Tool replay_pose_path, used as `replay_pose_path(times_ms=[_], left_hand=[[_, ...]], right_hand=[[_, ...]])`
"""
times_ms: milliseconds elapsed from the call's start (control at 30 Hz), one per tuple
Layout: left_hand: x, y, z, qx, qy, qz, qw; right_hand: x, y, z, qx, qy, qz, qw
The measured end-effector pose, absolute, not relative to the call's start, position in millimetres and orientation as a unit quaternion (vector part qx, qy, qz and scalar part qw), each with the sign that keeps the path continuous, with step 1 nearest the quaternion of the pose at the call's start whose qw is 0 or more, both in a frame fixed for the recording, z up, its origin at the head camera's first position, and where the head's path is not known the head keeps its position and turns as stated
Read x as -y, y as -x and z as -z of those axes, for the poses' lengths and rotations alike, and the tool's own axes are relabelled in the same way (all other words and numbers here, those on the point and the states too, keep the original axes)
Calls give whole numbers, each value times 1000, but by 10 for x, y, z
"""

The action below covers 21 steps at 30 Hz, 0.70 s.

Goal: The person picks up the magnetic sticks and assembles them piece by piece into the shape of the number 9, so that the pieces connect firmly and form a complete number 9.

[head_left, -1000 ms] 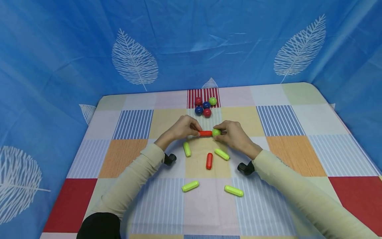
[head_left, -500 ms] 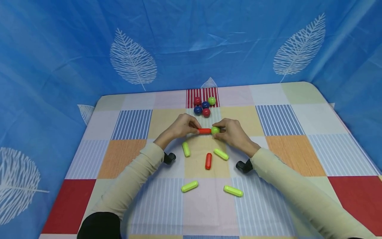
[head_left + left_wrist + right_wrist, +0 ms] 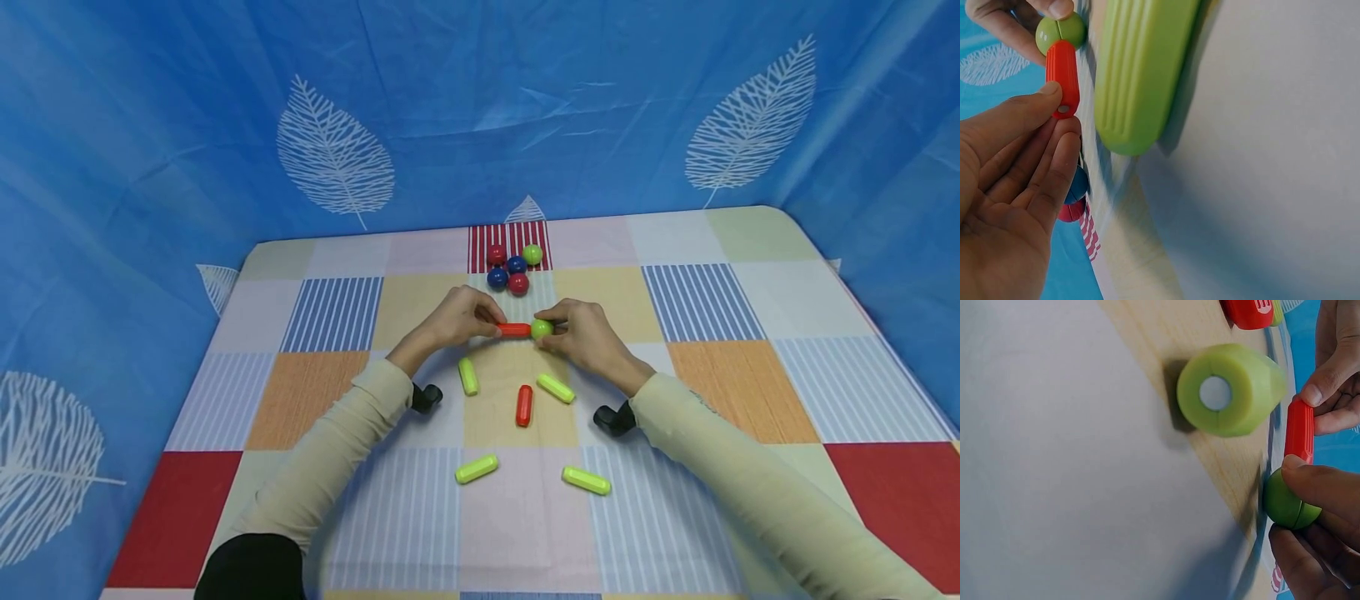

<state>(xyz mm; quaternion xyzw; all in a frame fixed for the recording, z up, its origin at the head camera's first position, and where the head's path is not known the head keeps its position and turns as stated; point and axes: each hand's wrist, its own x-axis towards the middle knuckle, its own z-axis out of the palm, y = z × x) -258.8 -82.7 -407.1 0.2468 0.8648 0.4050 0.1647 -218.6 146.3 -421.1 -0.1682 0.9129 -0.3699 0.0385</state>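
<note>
In the head view my left hand [image 3: 459,318] pinches a red ribbed stick [image 3: 515,330] between thumb and fingers. From the other side, my right hand [image 3: 587,335] grips a green ball [image 3: 542,329]. The stick's right end meets the ball, and the two form one line. The left wrist view shows my thumb on the red stick [image 3: 1063,78], whose near end has a small grey disc. In the right wrist view, thumb and fingers hold the green ball [image 3: 1288,500] against the stick's end.
Behind the hands sits a cluster of balls: two red [image 3: 518,284], two blue [image 3: 497,278] and one green [image 3: 532,255]. Closer in lie another red stick [image 3: 524,406] and several green sticks [image 3: 468,377] on the patchwork cloth [image 3: 525,525]. A blue curtain [image 3: 525,108] hangs behind.
Both hands have moved slightly away from the body with the red stick and green ball, which stay end to end. The other sticks and balls lie as before.
</note>
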Motion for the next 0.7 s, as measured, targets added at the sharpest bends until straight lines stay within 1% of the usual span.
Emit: replay_pose_path(times_ms=[233, 300, 367, 467, 533, 600, 700], left_hand=[[817, 2659, 4035, -860, -250, -403, 191], [821, 2707, 4001, -857, -244, -412, 189], [821, 2768, 3969, -857, -232, -427, 170], [814, 2874, 3955, -863, -199, -449, 117], [801, 2939, 3973, -867, -175, -457, 91], [793, 2995, 4005, -872, -158, -456, 81], [788, 3059, 4046, -878, -148, -446, 85]], right_hand=[[-1491, 2186, 4221, -912, 166, 372, 34], [-1498, 2187, 4222, -912, 164, 374, 33], [-1504, 2189, 4225, -912, 163, 376, 30], [-1511, 2194, 4235, -911, 163, 377, 26], [-1511, 2191, 4240, -911, 162, 379, 24], [-1503, 2191, 4248, -910, 161, 381, 25], [-1479, 2190, 4251, -909, 160, 383, 32]])
